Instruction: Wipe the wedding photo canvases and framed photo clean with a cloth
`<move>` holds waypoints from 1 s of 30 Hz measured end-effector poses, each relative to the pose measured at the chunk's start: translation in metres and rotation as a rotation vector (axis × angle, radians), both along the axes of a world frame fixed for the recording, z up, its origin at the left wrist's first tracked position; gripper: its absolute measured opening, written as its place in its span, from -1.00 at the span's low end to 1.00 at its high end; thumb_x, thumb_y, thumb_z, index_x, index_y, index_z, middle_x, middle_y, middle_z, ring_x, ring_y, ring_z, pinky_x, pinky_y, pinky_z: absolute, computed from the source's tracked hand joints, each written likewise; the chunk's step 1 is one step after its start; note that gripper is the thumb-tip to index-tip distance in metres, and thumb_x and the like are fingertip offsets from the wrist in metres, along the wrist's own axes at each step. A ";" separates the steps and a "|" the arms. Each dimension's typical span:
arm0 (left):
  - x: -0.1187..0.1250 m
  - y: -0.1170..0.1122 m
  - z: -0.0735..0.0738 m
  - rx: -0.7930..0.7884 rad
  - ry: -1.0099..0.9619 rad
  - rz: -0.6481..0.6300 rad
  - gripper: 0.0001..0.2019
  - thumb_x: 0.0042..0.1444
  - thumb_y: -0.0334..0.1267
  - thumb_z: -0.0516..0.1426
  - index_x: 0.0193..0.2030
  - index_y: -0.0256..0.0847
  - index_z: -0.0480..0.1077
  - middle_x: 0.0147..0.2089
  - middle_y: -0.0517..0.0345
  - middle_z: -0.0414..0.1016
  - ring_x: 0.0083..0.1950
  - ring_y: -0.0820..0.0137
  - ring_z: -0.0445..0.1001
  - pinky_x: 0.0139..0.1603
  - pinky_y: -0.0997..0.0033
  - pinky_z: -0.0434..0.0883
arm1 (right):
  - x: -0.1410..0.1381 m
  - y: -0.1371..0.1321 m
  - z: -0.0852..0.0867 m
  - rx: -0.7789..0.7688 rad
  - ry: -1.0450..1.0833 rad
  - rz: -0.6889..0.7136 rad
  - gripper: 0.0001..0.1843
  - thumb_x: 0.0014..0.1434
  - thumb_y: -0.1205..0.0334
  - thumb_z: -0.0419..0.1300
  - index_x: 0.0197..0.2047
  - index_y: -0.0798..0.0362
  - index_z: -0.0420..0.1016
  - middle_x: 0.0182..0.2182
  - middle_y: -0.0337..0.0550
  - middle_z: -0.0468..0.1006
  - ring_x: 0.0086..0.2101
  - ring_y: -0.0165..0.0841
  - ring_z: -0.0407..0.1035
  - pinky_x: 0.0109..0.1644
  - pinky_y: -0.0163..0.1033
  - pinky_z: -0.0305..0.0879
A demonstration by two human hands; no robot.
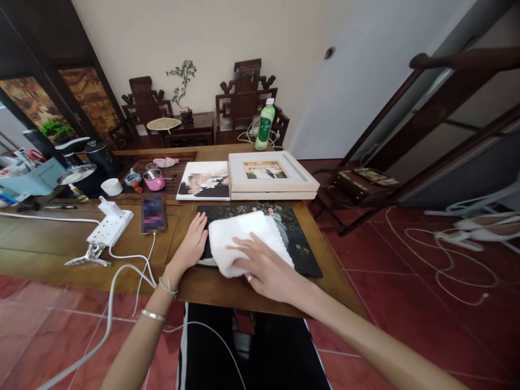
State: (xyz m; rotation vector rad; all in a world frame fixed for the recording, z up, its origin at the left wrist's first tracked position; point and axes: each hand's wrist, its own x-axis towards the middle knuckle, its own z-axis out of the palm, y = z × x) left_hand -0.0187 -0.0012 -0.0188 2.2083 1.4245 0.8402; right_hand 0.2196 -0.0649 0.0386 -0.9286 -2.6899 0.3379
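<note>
A dark photo print (303, 238) lies flat on the wooden table in front of me, showing people standing before foliage. Over its middle is a folded, fluffy white towel (233, 230). My right hand (264, 268) holds the towel from above, fingers spread across it and pressing it against the print; a ring shows on one finger. My left hand (193, 241) rests flat at the print's left edge, fingers stretched out, with bracelets at the wrist. The towel covers much of the picture.
Behind the print lie a white-edged photo panel (203, 181) and stacked pale frames (272, 187), with a green bottle (265, 124) beyond. Leftward are a phone (153, 214), a power strip (108, 225) with trailing cables, a pink cup (154, 180) and a white cup (111, 187).
</note>
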 end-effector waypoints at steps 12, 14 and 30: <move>-0.002 0.001 -0.002 0.021 0.012 -0.019 -0.52 0.30 -0.27 -0.16 0.34 -0.25 0.07 0.42 -0.04 -0.02 0.44 0.25 -0.09 0.41 0.04 -0.06 | -0.044 0.078 0.005 0.040 -0.118 -0.154 -0.42 0.03 0.57 -0.01 0.12 0.08 0.35 0.26 0.08 0.21 0.27 0.06 -0.08 0.19 0.43 -0.13; -0.002 0.001 -0.003 0.024 0.013 -0.020 -0.53 0.29 -0.29 -0.16 0.33 -0.25 0.07 0.43 -0.04 -0.02 0.44 0.25 -0.09 0.41 0.04 -0.06 | -0.041 0.062 0.005 0.028 -0.143 -0.122 -0.40 -0.02 0.60 0.01 0.09 0.08 0.38 0.27 0.05 0.20 0.28 0.06 -0.11 0.22 0.42 -0.17; -0.001 -0.001 0.002 -0.020 0.006 -0.018 -0.51 0.31 -0.21 -0.14 0.34 -0.29 0.05 0.44 -0.06 -0.07 0.45 0.27 -0.14 0.42 0.06 -0.12 | 0.022 0.022 -0.003 0.013 -0.019 -0.218 -0.50 -0.04 0.58 -0.03 -0.06 0.07 0.45 0.20 0.04 0.31 0.27 -0.05 -0.02 0.27 0.30 -0.11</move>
